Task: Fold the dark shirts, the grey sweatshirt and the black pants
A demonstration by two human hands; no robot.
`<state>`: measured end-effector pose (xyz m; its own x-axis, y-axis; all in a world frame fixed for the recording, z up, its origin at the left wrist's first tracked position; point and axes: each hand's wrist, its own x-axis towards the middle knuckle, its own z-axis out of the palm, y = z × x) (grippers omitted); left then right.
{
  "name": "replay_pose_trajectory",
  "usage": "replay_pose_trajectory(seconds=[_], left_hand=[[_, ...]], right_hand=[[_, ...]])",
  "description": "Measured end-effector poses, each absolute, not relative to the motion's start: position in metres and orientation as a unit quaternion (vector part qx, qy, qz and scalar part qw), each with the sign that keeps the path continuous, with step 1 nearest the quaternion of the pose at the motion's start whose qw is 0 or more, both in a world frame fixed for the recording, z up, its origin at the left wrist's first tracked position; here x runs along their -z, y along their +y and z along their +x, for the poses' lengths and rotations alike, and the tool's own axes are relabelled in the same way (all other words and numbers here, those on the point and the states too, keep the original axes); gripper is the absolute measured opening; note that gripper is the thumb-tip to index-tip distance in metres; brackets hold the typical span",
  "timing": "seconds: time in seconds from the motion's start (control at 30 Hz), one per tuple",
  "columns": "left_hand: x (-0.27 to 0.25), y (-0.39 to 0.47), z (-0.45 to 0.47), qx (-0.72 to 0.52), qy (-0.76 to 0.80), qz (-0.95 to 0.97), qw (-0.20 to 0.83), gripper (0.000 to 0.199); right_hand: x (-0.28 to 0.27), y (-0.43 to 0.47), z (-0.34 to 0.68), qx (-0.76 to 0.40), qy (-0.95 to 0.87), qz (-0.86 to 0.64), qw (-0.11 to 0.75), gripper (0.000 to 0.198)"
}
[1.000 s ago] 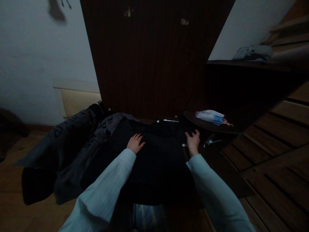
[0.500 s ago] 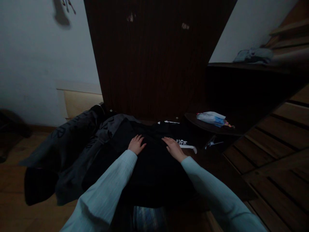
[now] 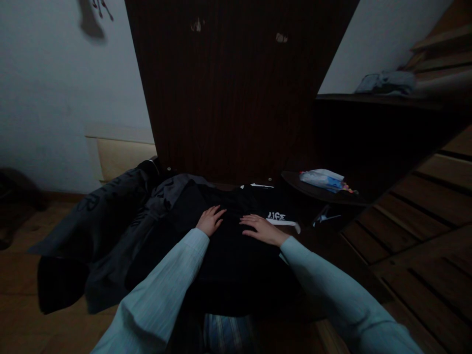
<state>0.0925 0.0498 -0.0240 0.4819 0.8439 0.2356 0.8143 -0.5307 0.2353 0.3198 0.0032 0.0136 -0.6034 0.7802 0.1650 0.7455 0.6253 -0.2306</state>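
A black garment (image 3: 236,275) lies spread before me, its exact kind hard to make out in the dim light. My left hand (image 3: 211,220) rests palm down on its upper middle, fingers extended. To the right, my right hand (image 3: 261,229) lies flat on the same cloth with its fingers apart, pointing left. Just beyond that hand, white lettering (image 3: 276,216) and a white strip show on the dark fabric. On the left, a dark grey garment with black letters (image 3: 110,206) lies partly under the black one.
A tall dark wooden panel (image 3: 228,88) stands behind the clothes. At right, a rounded shelf (image 3: 295,183) bears a plastic packet (image 3: 322,180). Folded cloth (image 3: 387,82) sits on the higher shelf. Wooden slats (image 3: 416,216) run along the right side. Blue plaid fabric (image 3: 228,334) shows below.
My right hand has slid a little left and down across the black cloth and turned more sideways, uncovering more of the lettering. My left hand has barely moved.
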Motion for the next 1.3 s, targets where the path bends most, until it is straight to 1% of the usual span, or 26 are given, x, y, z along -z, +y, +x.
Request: replay_pose_trajectory(seconds=[0.1, 0.17, 0.23, 0.3, 0.37, 0.4, 0.47, 0.53, 0.67, 0.87, 0.97, 1.03, 1.07, 1.13, 1.2, 1.3], left_hand=[[0.025, 0.051, 0.092, -0.149, 0.481, 0.863, 0.048, 0.036], [0.025, 0.051, 0.092, -0.143, 0.484, 0.862, 0.048, 0.036], [0.024, 0.051, 0.093, -0.137, 0.485, 0.862, 0.050, 0.037], [0.023, 0.050, 0.093, -0.131, 0.488, 0.861, 0.055, 0.038], [0.022, 0.049, 0.093, -0.123, 0.490, 0.861, 0.060, 0.038], [0.022, 0.049, 0.093, -0.120, 0.492, 0.860, 0.063, 0.039], [0.022, 0.049, 0.093, -0.117, 0.495, 0.859, 0.066, 0.040], [0.021, 0.049, 0.093, -0.117, 0.497, 0.857, 0.069, 0.040], [0.020, 0.048, 0.094, -0.116, 0.503, 0.854, 0.074, 0.041], [0.019, 0.046, 0.095, -0.100, 0.502, 0.856, 0.077, 0.043], [0.004, 0.049, 0.086, -0.087, 0.486, 0.864, 0.101, 0.049], [-0.014, 0.055, 0.073, -0.104, 0.474, 0.867, 0.109, 0.048], [-0.023, 0.060, 0.065, -0.130, 0.485, 0.859, 0.101, 0.043], [-0.041, 0.073, 0.046, -0.173, 0.550, 0.816, 0.045, 0.037], [-0.051, 0.088, 0.027, -0.173, 0.635, 0.753, -0.003, 0.034], [-0.052, 0.109, 0.006, -0.125, 0.699, 0.703, 0.020, 0.035]], right_hand=[[-0.038, 0.025, 0.325, -0.059, -0.852, -0.487, 0.185, 0.031], [-0.053, 0.046, 0.330, -0.038, -0.806, -0.556, 0.199, 0.028], [-0.062, 0.068, 0.332, -0.028, -0.753, -0.631, 0.183, 0.028], [-0.063, 0.086, 0.332, -0.033, -0.710, -0.688, 0.147, 0.034], [-0.059, 0.097, 0.328, -0.040, -0.693, -0.713, 0.099, 0.041], [-0.056, 0.101, 0.326, -0.038, -0.691, -0.718, 0.075, 0.041], [-0.049, 0.103, 0.321, -0.024, -0.687, -0.725, 0.038, 0.033], [-0.045, 0.104, 0.317, -0.007, -0.676, -0.737, 0.023, 0.027], [-0.039, 0.101, 0.313, 0.007, -0.656, -0.755, 0.020, 0.030], [-0.026, 0.095, 0.308, 0.030, -0.651, -0.759, 0.017, 0.031], [-0.024, 0.092, 0.306, 0.040, -0.648, -0.760, 0.027, 0.031], [-0.025, 0.090, 0.305, 0.039, -0.650, -0.759, 0.033, 0.031], [-0.025, 0.090, 0.304, 0.039, -0.651, -0.758, 0.035, 0.032], [-0.027, 0.089, 0.303, 0.037, -0.651, -0.757, 0.034, 0.032], [-0.027, 0.089, 0.303, 0.033, -0.651, -0.758, 0.033, 0.032], [-0.025, 0.090, 0.302, 0.031, -0.649, -0.759, 0.035, 0.032]])
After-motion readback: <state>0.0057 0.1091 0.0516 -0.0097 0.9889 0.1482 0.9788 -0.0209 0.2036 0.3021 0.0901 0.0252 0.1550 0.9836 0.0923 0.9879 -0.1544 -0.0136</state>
